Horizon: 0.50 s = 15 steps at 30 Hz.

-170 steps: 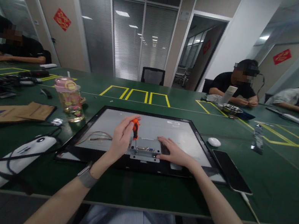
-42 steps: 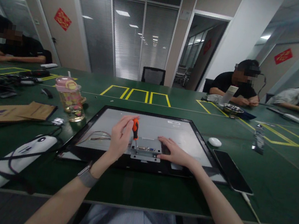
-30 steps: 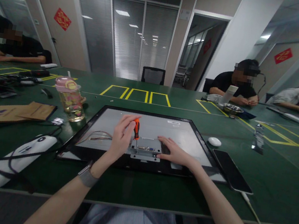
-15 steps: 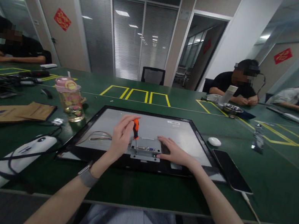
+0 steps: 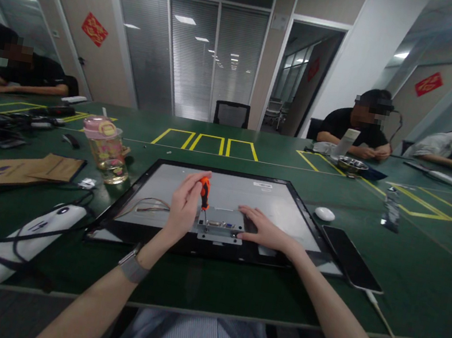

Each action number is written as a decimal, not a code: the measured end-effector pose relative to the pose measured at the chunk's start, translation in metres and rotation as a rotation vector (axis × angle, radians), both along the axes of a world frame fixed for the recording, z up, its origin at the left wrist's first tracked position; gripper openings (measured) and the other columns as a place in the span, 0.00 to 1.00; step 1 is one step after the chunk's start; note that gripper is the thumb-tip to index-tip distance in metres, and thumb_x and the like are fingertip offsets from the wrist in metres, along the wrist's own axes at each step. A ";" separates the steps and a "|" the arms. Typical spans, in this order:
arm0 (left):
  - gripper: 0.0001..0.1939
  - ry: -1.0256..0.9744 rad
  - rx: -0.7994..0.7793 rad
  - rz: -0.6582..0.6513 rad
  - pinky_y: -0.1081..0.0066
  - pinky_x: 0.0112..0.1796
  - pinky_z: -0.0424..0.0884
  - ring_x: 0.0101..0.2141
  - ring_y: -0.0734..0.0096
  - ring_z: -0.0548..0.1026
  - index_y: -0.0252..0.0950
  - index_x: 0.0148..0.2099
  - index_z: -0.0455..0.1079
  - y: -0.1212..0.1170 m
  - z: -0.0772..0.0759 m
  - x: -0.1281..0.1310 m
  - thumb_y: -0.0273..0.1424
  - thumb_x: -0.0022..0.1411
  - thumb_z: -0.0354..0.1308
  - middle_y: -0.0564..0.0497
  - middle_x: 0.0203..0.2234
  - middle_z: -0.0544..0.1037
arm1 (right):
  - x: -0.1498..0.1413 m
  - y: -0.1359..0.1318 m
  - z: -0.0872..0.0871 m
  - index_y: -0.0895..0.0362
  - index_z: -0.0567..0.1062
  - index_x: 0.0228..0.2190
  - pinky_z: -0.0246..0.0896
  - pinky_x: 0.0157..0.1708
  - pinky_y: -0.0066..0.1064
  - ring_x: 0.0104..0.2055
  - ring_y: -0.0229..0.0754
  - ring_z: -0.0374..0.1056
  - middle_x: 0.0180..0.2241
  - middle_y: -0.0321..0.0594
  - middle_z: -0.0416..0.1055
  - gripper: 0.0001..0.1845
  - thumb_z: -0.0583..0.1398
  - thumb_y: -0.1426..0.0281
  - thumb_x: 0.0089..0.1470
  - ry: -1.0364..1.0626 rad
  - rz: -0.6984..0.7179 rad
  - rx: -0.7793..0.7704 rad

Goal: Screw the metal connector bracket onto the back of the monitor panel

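Note:
My left hand [image 5: 185, 204] is closed around the orange and black handle of a screwdriver [image 5: 205, 191]. Its thin shaft points down, with the tip at the left part of a metal bracket [image 5: 219, 239] that has connector ports along its front. My right hand [image 5: 264, 231] lies at the bracket's right side, thumb and fingers spread and touching it. Under both hands, a flat display panel [image 5: 288, 212] with a grey back and black frame lies on the table. Thin cables [image 5: 145, 201] run across the panel on the left. What the screwdriver tip meets is too small to make out.
Left of the panel are a drink bottle [image 5: 104, 150], brown paper envelopes [image 5: 20, 170] and a white power strip [image 5: 25, 241] with black cords. A phone [image 5: 350, 258] on a cable and a white case [image 5: 324, 214] lie right. Several people sit across the green table [image 5: 230, 295].
The screwdriver handle has shifted very slightly in my left hand. My right hand, the bracket and the panel show no visible movement.

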State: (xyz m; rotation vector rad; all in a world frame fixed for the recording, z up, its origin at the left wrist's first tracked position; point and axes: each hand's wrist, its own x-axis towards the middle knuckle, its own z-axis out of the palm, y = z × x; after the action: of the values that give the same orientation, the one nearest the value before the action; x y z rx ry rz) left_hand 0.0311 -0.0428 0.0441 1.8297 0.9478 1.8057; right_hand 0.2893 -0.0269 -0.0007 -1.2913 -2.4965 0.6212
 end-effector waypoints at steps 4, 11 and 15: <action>0.13 -0.015 0.002 -0.014 0.67 0.46 0.70 0.41 0.69 0.74 0.39 0.50 0.72 0.001 -0.002 0.000 0.33 0.66 0.52 0.47 0.42 0.76 | 0.000 -0.001 0.002 0.53 0.54 0.64 0.32 0.68 0.47 0.68 0.52 0.46 0.66 0.46 0.51 0.46 0.58 0.45 0.52 -0.003 -0.010 -0.004; 0.12 0.034 0.055 0.043 0.67 0.46 0.70 0.42 0.69 0.73 0.39 0.48 0.73 0.000 -0.002 0.001 0.32 0.67 0.52 0.47 0.42 0.74 | -0.001 -0.001 0.002 0.54 0.55 0.64 0.32 0.68 0.48 0.68 0.52 0.46 0.66 0.46 0.51 0.45 0.58 0.45 0.52 -0.020 -0.010 0.001; 0.14 0.002 0.036 0.028 0.66 0.48 0.69 0.42 0.69 0.74 0.39 0.50 0.72 -0.001 0.000 0.001 0.32 0.68 0.48 0.47 0.43 0.76 | 0.000 0.000 0.000 0.53 0.55 0.63 0.33 0.68 0.48 0.68 0.53 0.46 0.66 0.46 0.52 0.45 0.59 0.46 0.52 -0.019 -0.011 0.015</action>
State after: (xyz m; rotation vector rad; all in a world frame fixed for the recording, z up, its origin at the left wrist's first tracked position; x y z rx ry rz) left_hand 0.0316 -0.0439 0.0440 1.8485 0.9523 1.8493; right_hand 0.2892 -0.0268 -0.0010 -1.3107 -2.5026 0.5897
